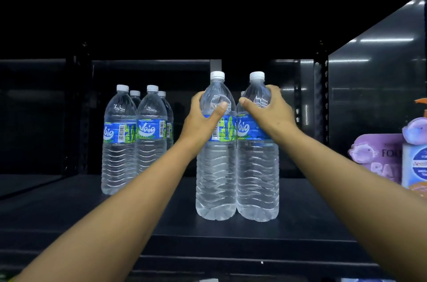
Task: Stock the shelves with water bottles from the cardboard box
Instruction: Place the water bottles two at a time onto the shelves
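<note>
Two clear water bottles with white caps and blue-green labels stand side by side on the dark shelf point(300, 224), near its front. My left hand point(201, 122) grips the left bottle point(216, 180) around its shoulder. My right hand point(270, 113) grips the right bottle point(257, 177) the same way. The two bottles touch each other. Another bottle stands behind them, mostly hidden. The cardboard box is not in view.
Several matching bottles point(135, 138) stand in a cluster farther back on the left. Purple and white packaged goods point(392, 161) sit at the right edge. A perforated upright post point(321, 97) and a glossy side panel bound the shelf on the right; another shelf board spans above.
</note>
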Demonstrator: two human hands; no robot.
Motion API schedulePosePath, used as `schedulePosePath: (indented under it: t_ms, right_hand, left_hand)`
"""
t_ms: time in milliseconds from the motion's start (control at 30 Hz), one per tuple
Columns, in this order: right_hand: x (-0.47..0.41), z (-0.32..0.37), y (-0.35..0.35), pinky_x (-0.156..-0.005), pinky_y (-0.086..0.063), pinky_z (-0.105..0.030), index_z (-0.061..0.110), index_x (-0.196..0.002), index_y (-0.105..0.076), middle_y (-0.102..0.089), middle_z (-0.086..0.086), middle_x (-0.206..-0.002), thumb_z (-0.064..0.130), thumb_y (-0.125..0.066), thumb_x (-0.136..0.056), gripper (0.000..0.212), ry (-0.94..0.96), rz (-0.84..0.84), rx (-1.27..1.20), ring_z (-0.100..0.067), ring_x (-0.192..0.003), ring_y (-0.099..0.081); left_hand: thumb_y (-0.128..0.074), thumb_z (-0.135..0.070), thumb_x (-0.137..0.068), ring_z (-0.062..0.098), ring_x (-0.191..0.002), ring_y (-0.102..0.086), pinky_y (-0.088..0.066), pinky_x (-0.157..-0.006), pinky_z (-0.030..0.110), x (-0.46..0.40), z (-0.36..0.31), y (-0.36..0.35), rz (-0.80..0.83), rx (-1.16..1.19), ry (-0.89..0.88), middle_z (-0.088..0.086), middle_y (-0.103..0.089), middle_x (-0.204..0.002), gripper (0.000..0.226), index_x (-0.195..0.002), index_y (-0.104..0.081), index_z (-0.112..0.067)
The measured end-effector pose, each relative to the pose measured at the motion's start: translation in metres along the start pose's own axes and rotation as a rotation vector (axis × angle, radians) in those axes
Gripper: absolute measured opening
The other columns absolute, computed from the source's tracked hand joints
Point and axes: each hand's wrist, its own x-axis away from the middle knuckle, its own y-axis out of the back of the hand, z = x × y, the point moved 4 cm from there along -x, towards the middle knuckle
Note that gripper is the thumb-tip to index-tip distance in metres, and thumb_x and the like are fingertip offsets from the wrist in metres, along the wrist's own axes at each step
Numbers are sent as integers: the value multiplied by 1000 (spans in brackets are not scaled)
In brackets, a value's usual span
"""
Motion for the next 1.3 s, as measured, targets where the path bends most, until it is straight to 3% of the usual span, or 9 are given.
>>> schedulePosePath:
  t_ms: [133, 200, 300, 433, 567, 833, 1033, 1300]
  right_hand:
    - [26, -20, -6, -92, -44, -31, 33, -148, -22, -54, -2, -130, 59, -73, -74, 93, 9, -29, -23, -19, -117, -54]
    - [45, -31, -9, -97, -42, -31, 35, -152, -9, -50, -2, -135, 56, -74, -74, 104, 1, -10, -24, -18, -122, -51]
    - [75, -44, -11, -101, -39, -32, 37, -153, 1, -45, 0, -142, 54, -73, -76, 109, -14, 17, -26, -16, -130, -46]
    - [109, -60, -10, -106, -30, -32, 36, -153, 5, -24, 5, -159, 50, -73, -80, 108, -43, 81, 8, -16, -142, -30]
    - [125, -70, -8, -108, -35, -37, 38, -153, 6, -30, 0, -156, 48, -74, -79, 110, -82, 141, 46, -19, -138, -38]
    - [133, -71, -6, -105, -39, -36, 37, -152, 15, -42, 2, -146, 39, -77, -78, 117, -71, 254, 92, -15, -132, -43]
    - [133, -72, -6, -104, -43, -40, 48, -143, 27, -46, -3, -144, 48, -74, -78, 121, -80, 305, 120, -18, -126, -50]
    - [130, -76, -6, -106, -39, -33, 44, -143, 31, -43, -2, -148, 45, -74, -82, 121, -68, 356, 101, -16, -128, -49]
  left_hand:
    - [-64, -50, -87, 6, -128, -41, -35, -101, 24, 20, 11, -3, -25, -34, 22, -11, -39, -147, 84, -153, -16, -29]
    - [-67, -52, -84, 12, -138, -37, -34, -111, 32, 32, 18, -4, -32, -63, 41, -6, -34, -155, 93, -154, -9, -30]
    - [-68, -53, -83, 14, -142, -33, -31, -111, 31, 56, 25, -4, -10, -97, 65, -4, -29, -158, 98, -154, -2, -35]
    - [-69, -45, -86, 14, -145, -25, -27, -109, 31, 88, 31, -1, 32, -162, 74, -6, -20, -161, 97, -154, 0, -39]
    - [-70, -38, -87, 18, -141, -31, -29, -100, 27, 111, 40, 1, 87, -218, 133, -2, -22, -159, 98, -153, 2, -41]
    - [-70, -32, -89, 18, -140, -33, -27, -101, 25, 130, 40, 3, 173, -237, 176, 1, -24, -158, 101, -153, 7, -38]
    - [-71, -35, -88, 21, -144, -28, -23, -103, 27, 128, 41, 4, 199, -255, 176, 3, -19, -161, 105, -153, 11, -39]
    - [-70, -32, -89, 22, -143, -30, -23, -100, 25, 121, 44, 5, 247, -308, 165, 6, -21, -160, 108, -152, 17, -40]
